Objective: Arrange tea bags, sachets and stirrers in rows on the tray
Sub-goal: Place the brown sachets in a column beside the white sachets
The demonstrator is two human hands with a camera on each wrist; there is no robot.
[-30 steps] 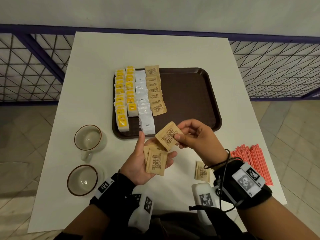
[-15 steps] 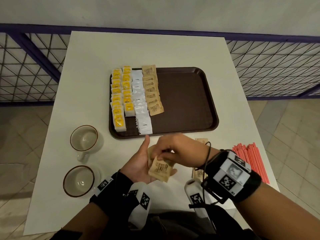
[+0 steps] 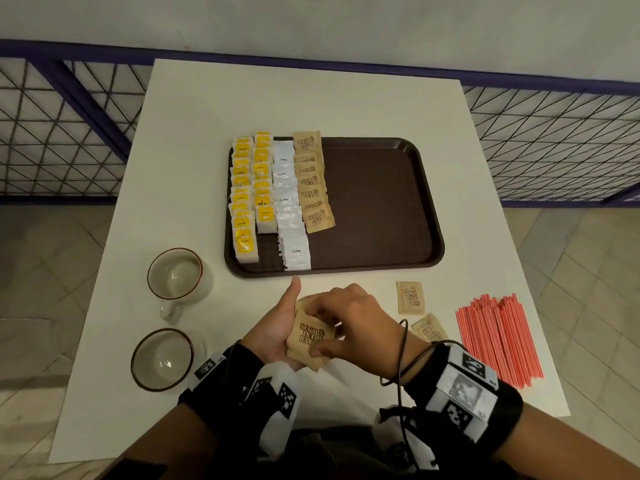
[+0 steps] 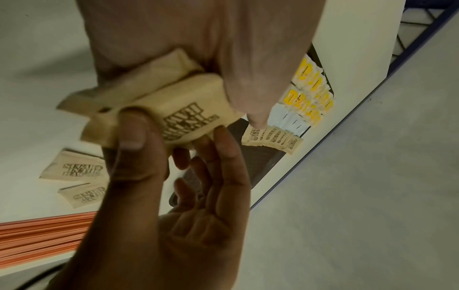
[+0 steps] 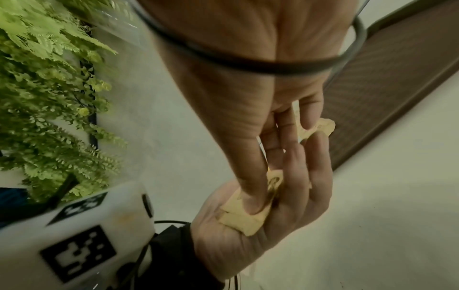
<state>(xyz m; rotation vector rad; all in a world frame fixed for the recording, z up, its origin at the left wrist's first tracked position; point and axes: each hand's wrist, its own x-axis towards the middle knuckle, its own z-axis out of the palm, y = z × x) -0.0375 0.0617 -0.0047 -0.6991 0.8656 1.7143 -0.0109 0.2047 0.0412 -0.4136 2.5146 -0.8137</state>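
Observation:
A brown tray carries two rows of yellow tea bags, one row of white coffee sachets and one row of brown sugar sachets. Just in front of the tray my left hand lies palm up, thumb straight, with a small stack of sugar sachets lying on it. My right hand reaches over and pinches the top sachet between thumb and fingers. Red stirrers lie in a pile at the right.
Two loose sugar sachets lie on the white table between my right wrist and the stirrers. Two empty cups stand at the left. The tray's right half is bare. A railing runs behind the table.
My right hand, which held one sachet up near the tray's front edge, has come back down onto the stack in my left palm and now pinches the top sachet.

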